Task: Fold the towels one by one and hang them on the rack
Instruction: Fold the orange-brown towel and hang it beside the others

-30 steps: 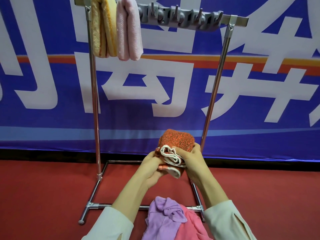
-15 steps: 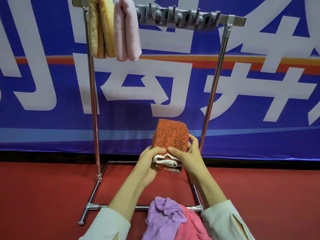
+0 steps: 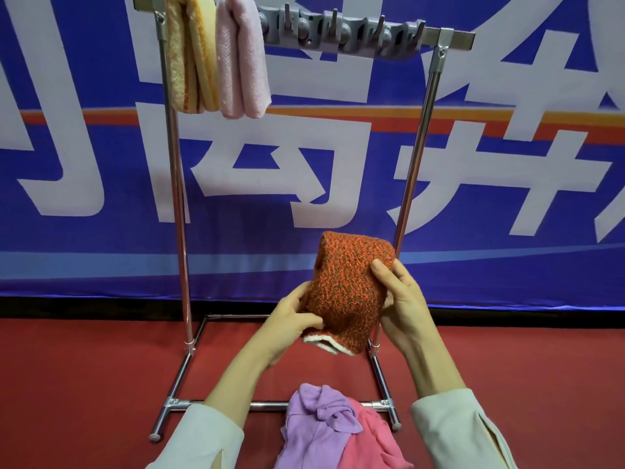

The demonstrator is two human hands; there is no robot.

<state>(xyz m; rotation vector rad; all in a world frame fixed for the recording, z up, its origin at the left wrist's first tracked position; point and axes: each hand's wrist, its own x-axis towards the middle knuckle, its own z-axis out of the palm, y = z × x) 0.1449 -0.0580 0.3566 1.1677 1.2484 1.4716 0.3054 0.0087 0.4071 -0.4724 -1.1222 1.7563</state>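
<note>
1. Rack (image 3: 176, 198): a yellow towel (image 3: 189, 55) and a pale pink towel (image 3: 241, 62) hang folded at the left end of the top bar, side by side and touching.
2. Hook strip (image 3: 338, 35): runs along the bar from the pale pink towel to the right post. No towel hangs here.
3. Left hand (image 3: 291, 323): fingers curled round the lower left edge of the orange towel (image 3: 348, 292), just above its white hem.
4. Orange towel: folded and held in the air between both hands, low in front of the rack and close to the right post. Its long axis is near upright, with the folded end up and the hem down.
5. Right hand (image 3: 402, 299): thumb on the front face, fingers behind, clamped on the right edge higher up than the left hand.
6. Judgement: the unused span lies directly above the towel, so the coming move is a lift. The right hand is nearer the bar.
7. Floor (image 3: 101, 384): a purple towel (image 3: 318, 424) and a bright pink towel (image 3: 368, 438) lie crumpled at the rack's base.
</note>
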